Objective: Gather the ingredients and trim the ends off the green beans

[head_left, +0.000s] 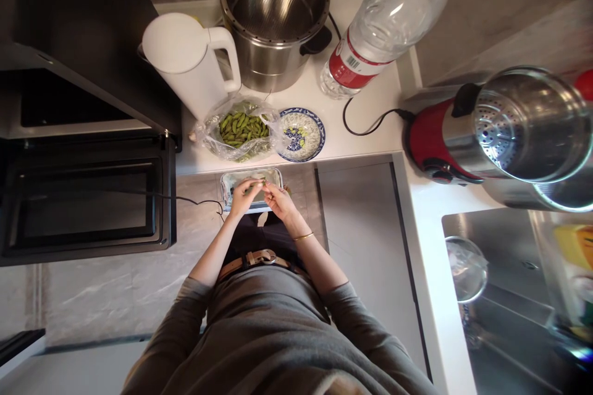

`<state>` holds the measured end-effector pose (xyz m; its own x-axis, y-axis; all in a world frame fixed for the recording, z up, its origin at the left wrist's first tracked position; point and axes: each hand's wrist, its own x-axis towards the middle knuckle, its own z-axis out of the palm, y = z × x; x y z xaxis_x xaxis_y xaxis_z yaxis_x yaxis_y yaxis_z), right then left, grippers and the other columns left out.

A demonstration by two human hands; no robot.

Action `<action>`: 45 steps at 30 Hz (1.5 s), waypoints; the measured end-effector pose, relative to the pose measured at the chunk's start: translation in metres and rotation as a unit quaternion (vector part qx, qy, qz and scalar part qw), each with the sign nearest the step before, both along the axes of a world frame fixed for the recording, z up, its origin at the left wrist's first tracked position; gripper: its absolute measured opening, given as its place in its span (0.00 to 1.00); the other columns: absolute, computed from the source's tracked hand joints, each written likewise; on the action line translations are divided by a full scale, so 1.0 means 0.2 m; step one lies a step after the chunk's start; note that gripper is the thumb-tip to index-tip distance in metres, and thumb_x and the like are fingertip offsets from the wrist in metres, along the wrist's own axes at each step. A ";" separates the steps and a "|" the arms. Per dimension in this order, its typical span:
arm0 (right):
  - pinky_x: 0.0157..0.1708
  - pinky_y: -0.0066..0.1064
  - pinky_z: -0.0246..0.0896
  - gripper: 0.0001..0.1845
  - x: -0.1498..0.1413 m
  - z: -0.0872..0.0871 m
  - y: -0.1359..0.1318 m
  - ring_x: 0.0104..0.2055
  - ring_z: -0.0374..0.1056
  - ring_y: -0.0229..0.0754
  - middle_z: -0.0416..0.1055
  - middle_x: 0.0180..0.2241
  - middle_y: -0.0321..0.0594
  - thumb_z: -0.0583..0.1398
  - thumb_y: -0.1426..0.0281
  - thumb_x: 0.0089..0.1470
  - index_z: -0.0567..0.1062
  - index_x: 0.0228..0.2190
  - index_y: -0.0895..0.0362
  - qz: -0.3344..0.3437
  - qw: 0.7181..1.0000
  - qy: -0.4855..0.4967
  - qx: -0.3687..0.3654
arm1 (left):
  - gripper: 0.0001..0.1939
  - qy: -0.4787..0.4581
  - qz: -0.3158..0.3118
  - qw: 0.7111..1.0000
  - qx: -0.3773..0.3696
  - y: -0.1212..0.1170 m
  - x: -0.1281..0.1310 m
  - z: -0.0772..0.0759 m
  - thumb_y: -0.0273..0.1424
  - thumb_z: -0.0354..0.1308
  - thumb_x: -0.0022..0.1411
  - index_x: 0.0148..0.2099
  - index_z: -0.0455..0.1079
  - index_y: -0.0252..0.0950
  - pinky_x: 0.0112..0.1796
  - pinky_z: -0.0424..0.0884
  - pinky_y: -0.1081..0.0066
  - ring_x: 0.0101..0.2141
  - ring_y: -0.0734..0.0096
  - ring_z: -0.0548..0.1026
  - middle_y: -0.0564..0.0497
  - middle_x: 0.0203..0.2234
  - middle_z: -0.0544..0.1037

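My left hand [245, 195] and my right hand [278, 200] meet over a bin [226, 180] below the counter's front edge. Pinched between the fingertips of both is a small green edamame pod [264, 181], mostly covered by the fingers. Beyond them on the counter lies an open clear plastic bag [210, 143] full of edamame pods [243, 129]. Touching the bag's right side is a blue-and-white patterned plate [319, 129] with a few shelled green beans [299, 134] on it.
Behind the bag stand a white pitcher [178, 62] and a steel pot [273, 58]. A large water bottle [370, 37] leans right. A red-and-steel appliance [430, 142] sits near the sink [504, 271]. An open oven door [88, 203] juts out at left.
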<state>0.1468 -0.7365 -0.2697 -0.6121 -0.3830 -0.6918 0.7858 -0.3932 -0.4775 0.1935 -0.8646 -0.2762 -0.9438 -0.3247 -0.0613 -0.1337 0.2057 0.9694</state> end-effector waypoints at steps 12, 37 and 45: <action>0.19 0.21 0.56 0.11 0.04 -0.08 -0.03 0.19 0.59 0.28 0.70 0.18 0.28 0.73 0.69 0.38 0.75 0.21 0.57 -0.037 0.999 -0.019 0.019 | 0.11 0.047 -0.105 0.916 -0.385 0.00 0.04 0.00 0.27 0.53 0.65 0.41 0.77 0.37 0.44 0.72 0.60 0.41 0.60 0.76 0.44 0.35 0.80; 0.19 0.18 0.58 0.10 -0.01 -0.11 0.02 0.19 0.60 0.26 0.77 0.24 0.33 0.72 0.72 0.41 0.79 0.29 0.59 0.011 0.997 -0.082 0.004 | 0.19 -0.083 -0.054 0.966 -0.237 -0.09 0.03 -0.16 0.27 0.60 0.57 0.52 0.75 0.37 0.43 0.73 0.63 0.38 0.60 0.77 0.46 0.36 0.79; 0.17 0.19 0.56 0.14 -0.02 -0.14 0.01 0.17 0.59 0.27 0.70 0.16 0.29 0.74 0.71 0.38 0.74 0.21 0.58 0.003 0.997 -0.081 0.016 | 0.13 0.028 -0.097 0.951 -0.293 0.00 0.05 -0.08 0.35 0.51 0.68 0.44 0.77 0.39 0.46 0.71 0.63 0.40 0.62 0.75 0.45 0.35 0.78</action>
